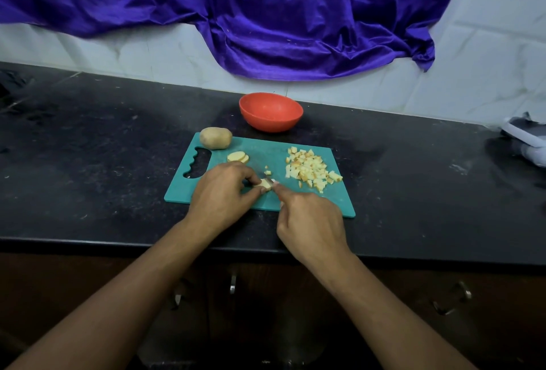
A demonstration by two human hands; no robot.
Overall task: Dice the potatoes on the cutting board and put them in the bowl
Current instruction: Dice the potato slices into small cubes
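One whole, unpeeled potato (215,138) sits on the far left corner of the teal cutting board (266,152), which lies flat on the black counter (88,148). Just right of the potato and nearer the person, a few potato slices (237,157) lie overlapped on the board. The left grip (220,192) is curled downward, its fingertips pinching a small potato piece (266,184) against the board near its middle. Only a short dark stretch of the knife (264,175) shows just beyond that piece; the rest is hidden by the hands. A red bowl (271,123) stands upright on the counter just past the board's far edge. The right grip (310,222) is clenched round the knife handle, forefinger extended toward the held piece. A pile of diced potato (310,170) covers the board's right half, with stray cubes (268,172) between pile and piece. At the counter's far right lies a white object (526,139), cut off by the frame and unidentifiable. A purple cloth (266,15) hangs over the white tiled wall behind.
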